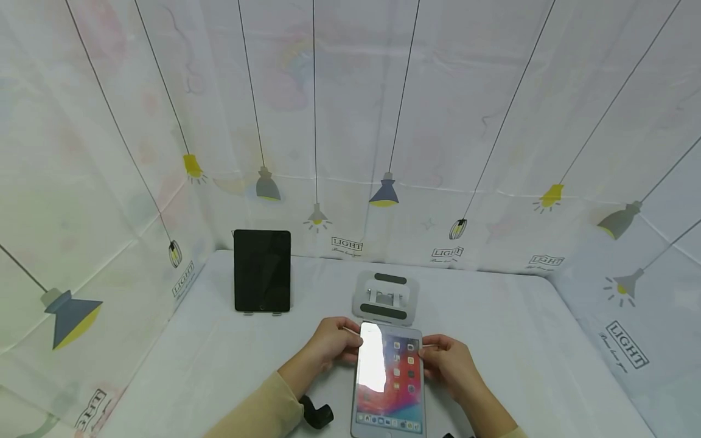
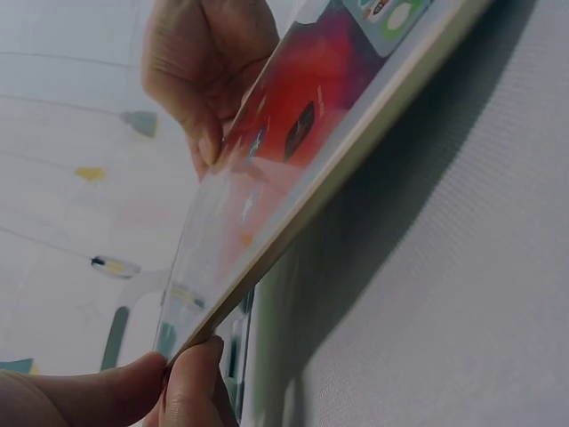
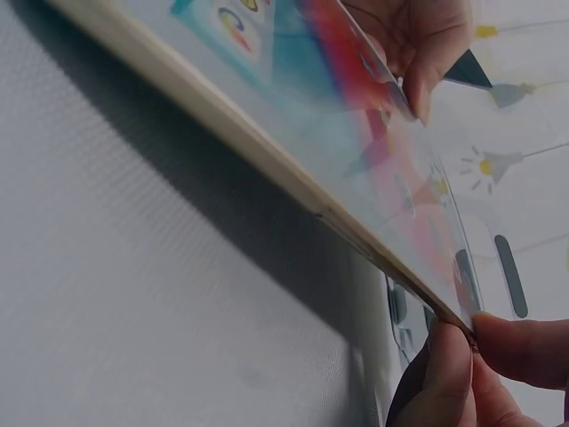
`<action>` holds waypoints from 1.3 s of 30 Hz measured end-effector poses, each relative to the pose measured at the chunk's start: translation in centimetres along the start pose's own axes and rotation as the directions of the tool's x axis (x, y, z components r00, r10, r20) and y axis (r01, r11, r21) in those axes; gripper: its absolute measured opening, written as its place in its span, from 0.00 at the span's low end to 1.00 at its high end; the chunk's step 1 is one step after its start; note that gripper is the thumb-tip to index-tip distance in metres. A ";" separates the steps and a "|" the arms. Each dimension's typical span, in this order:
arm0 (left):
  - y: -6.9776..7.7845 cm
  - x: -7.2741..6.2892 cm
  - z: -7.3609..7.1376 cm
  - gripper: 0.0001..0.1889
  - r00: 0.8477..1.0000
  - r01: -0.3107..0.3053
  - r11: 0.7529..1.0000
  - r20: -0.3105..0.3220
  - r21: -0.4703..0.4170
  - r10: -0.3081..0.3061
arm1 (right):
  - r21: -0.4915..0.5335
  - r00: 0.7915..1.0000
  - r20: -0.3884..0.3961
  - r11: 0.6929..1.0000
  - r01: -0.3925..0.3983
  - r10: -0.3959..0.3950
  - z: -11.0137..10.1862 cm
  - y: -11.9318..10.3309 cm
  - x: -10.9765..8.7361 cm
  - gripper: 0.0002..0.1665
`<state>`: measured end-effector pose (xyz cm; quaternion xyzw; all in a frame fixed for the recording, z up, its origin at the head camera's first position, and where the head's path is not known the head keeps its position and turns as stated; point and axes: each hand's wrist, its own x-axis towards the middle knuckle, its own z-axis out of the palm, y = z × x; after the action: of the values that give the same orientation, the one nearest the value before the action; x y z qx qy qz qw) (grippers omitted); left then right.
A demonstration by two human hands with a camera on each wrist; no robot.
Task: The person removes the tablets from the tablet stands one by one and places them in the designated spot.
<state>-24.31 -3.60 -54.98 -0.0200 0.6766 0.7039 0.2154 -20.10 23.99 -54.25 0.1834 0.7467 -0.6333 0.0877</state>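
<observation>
"In the head view, where's the white tablet [image 1: 390, 380]?"

"At six o'clock, screen lit, a patch of glare over its upper left. The left hand [image 1: 331, 342] pinches one long edge near the top, the right hand [image 1: 448, 362] the other."

"What's around it?"

"At twelve from the tablet, a grey stand [image 1: 385, 298] lies on the white table [image 1: 509, 340], two dark pads [image 1: 383, 311] across it. It sits in the way just beyond the tablet's top edge; whether they touch, I can't tell. At ten o'clock a black tablet [image 1: 262, 271] stands upright, well apart. At eight a black object [image 1: 317, 413] lies beside the left sleeve [image 1: 263, 407] (what it is, I can't make out). Another dark bit [image 1: 450, 435] pokes in around four, cut off by the picture's edge. A backdrop [image 1: 350, 109] printed with hanging lamps [image 1: 385, 190] closes off the rear."

"And the left wrist view?"

"The left thumb and a finger pinch the tablet's edge at seven o'clock; the right hand holds the far edge at eleven. Shadow falls on the table beneath the tablet. Tablet and fingers hide much of the stand."

"The right wrist view?"

"The right thumb and fingers pinch the edge between four and five; the left hand grips the far side at one. One stand pad shows beyond the tablet, between three and four."
</observation>
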 end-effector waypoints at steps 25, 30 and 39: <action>-0.5 -0.3 0.2 0.12 1.000 0.009 1.000 -0.006 0.018 -0.009 | 0.006 1.000 0.012 1.000 0.006 -0.006 -0.6 0.3 -0.3 0.22; -0.2 -0.7 -0.1 0.10 0.999 0.047 0.998 -0.006 0.033 -0.047 | 0.008 1.000 0.023 1.000 -0.004 0.004 -0.6 0.2 -0.5 0.21; 0.1 -0.8 -0.7 0.10 0.995 0.102 0.995 -0.009 0.017 -0.101 | -0.024 0.999 0.031 0.999 -0.031 0.031 -0.8 0.1 -0.7 0.22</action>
<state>-23.81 -4.48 -54.67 -0.0552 0.6816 0.6861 0.2484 -19.36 24.69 -53.92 0.1839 0.7497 -0.6259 0.1114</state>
